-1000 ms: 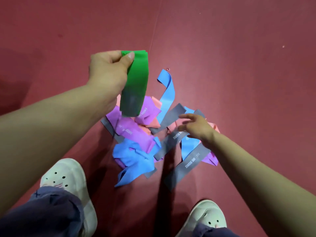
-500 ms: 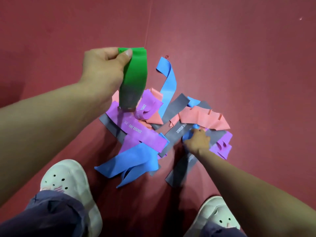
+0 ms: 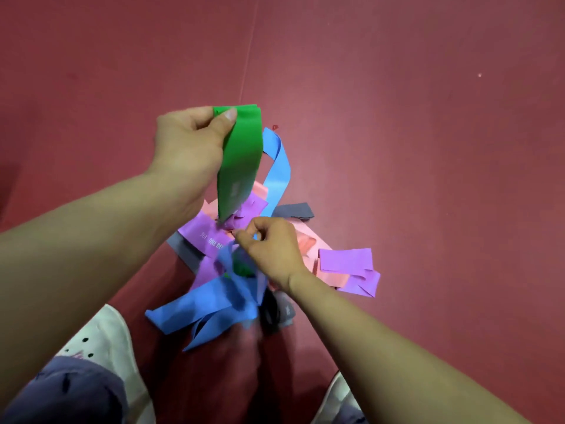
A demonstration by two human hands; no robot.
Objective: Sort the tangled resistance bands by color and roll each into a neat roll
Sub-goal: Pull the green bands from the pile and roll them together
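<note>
A tangled pile of resistance bands lies on the red floor between my feet. My left hand (image 3: 189,148) is raised above it and pinches the top of a green band (image 3: 241,160), which hangs down toward the pile. My right hand (image 3: 272,249) is over the pile's middle, fingers closed on a blue band (image 3: 211,307) that lifts blurred beneath it; a bit of green shows under the palm. Another blue band (image 3: 279,166) curls at the back. Purple bands (image 3: 345,260), pink bands (image 3: 328,276) and grey bands (image 3: 295,211) spread to the right and behind.
My white shoes stand at the lower left (image 3: 107,344) and lower right (image 3: 339,399) of the pile, with dark trouser legs (image 3: 67,393) over them. A floor seam (image 3: 249,53) runs away from the pile across the red floor (image 3: 428,148).
My right hand moved left from the grey and pink bands to the pile's middle and closed on a blue band, pulling it up. My left hand kept the green band raised.
</note>
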